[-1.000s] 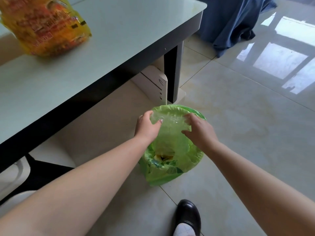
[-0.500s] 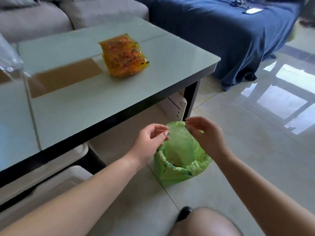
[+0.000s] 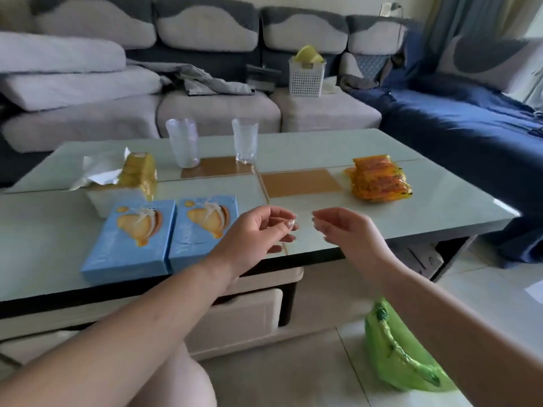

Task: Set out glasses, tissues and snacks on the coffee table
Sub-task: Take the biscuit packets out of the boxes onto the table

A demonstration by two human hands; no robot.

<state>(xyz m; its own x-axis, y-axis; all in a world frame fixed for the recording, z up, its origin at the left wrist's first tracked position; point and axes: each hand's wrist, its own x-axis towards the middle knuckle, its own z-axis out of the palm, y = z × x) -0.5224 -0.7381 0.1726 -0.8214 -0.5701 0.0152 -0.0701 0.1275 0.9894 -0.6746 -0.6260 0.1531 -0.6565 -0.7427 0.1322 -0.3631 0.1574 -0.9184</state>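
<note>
While both hands hover empty above the near edge of the desk (image 3: pixel 440 198), most of the task's things already stand on it. Two clear glasses, one on the left (image 3: pixel 182 142) and one on the right (image 3: pixel 245 140), stand upright at the far middle, near each other but apart. An opened tissue pack (image 3: pixel 117 183) lies at the left, just behind two blue snack boxes (image 3: pixel 164 233) set side by side at the near left edge. An orange snack bag (image 3: pixel 377 181) lies at the right, well apart from the rest. The left hand (image 3: pixel 255 236) and right hand (image 3: pixel 349 230) are loosely curled, fingertips facing each other with a gap between, gripping nothing. A green-lined waste bin (image 3: pixel 402 356) stands on the floor at the near right, partly behind the right forearm. A grey sofa (image 3: pixel 220 110) with a white basket (image 3: pixel 306 77) lies beyond. Judged from this layout, the setting-out appears largely done; only tidying or further items may remain.
</note>
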